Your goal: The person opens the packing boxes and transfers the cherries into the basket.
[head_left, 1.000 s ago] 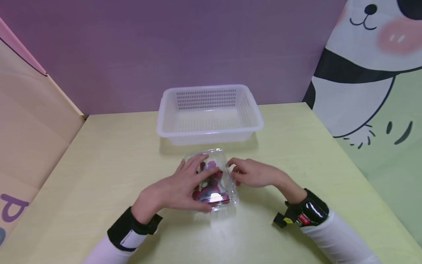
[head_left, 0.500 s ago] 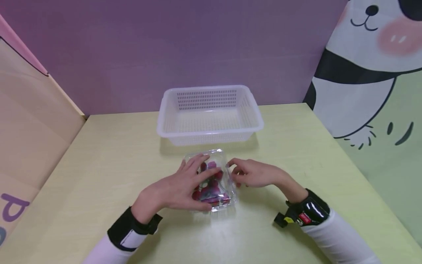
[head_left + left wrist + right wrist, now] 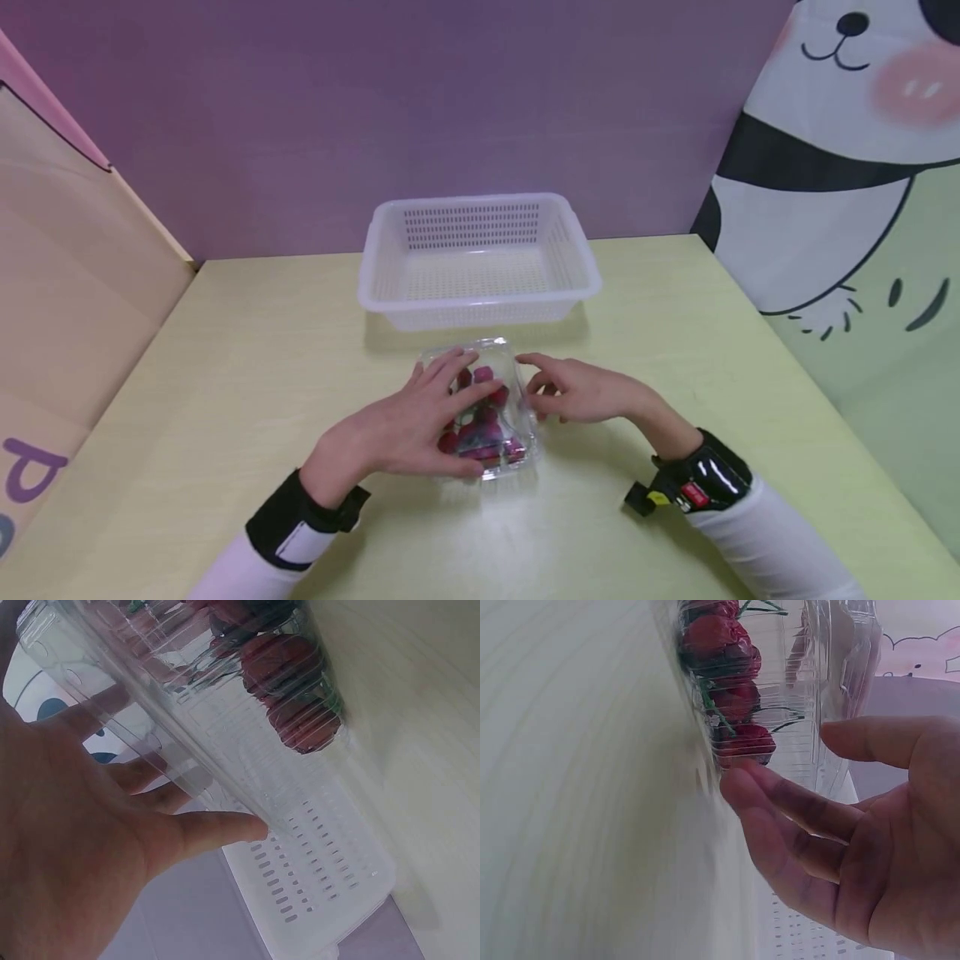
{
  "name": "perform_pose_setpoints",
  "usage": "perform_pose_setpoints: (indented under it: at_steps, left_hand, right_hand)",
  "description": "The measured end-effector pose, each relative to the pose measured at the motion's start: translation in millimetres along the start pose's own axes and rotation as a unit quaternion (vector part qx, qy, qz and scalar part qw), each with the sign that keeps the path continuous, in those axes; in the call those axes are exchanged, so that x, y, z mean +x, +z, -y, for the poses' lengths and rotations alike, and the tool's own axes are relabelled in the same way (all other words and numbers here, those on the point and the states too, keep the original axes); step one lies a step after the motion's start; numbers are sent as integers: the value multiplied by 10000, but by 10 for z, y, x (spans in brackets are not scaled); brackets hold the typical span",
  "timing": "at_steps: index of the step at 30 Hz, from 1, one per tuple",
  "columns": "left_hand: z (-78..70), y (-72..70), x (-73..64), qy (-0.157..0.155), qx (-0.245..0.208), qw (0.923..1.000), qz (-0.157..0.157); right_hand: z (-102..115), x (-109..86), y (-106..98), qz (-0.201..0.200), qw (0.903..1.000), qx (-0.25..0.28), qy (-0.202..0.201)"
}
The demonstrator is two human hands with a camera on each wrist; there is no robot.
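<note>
- Nearest me on the feed, taking the box as the centre of the dial with 12 pointing away from the person, I see pale sleeves (image 3: 247,571) at 8 and 4 o'clock, each running up to a black wrist strap (image 3: 716,475).
- The left hand (image 3: 408,429) comes in from 8 o'clock. I read its fingers as spread, lying across the top of the box, with the thumb toward the near edge.
- The right hand (image 3: 581,392) sits at 3 o'clock, right at the side of the box. Its fingers are loosely bent, thumb and fingertips apart; I can't tell from my views how firmly any fingertip touches the plastic.
- The clear plastic box (image 3: 501,357) lies flat on the pale wood-grain counter (image 3: 225,400), between the two hands.
- Inside it I make out red cherry-like fruits (image 3: 735,701); on the right-wrist feed their thin green stems show through the ribbed wall.
- At 12 o'clock, just beyond the box and apart from it, stands a white perforated plastic basket (image 3: 480,317).
- Farthest out I have a purple backdrop (image 3: 450,100) at 12, a beige panel (image 3: 75,250) at 10 and a cartoon panda (image 3: 810,217) at 2.
</note>
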State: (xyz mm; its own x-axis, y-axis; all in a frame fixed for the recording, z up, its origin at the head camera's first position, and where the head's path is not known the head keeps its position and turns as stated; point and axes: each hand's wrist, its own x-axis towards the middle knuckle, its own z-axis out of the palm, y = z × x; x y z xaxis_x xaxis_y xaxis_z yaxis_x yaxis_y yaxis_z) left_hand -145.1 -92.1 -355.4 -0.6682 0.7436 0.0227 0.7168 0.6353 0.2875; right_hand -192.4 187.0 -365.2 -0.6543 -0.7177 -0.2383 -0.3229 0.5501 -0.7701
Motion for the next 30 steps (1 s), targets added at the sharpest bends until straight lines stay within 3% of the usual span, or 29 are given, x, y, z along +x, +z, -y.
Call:
perform_pose_setpoints:
  at_steps: [7, 18, 30]
  left_hand:
    - [-2, 4, 7, 40, 57, 10000, -32]
    - [5, 2, 7, 168, 42, 9998, -106]
    - [21, 14, 11, 349, 30, 9992, -177]
  right_hand:
    - [-1, 21, 6, -124, 9994, -238, -239]
    - [-6, 60, 22, -541, 9958, 718, 196]
    - [-35, 68, 1, -602, 9969, 476, -194]
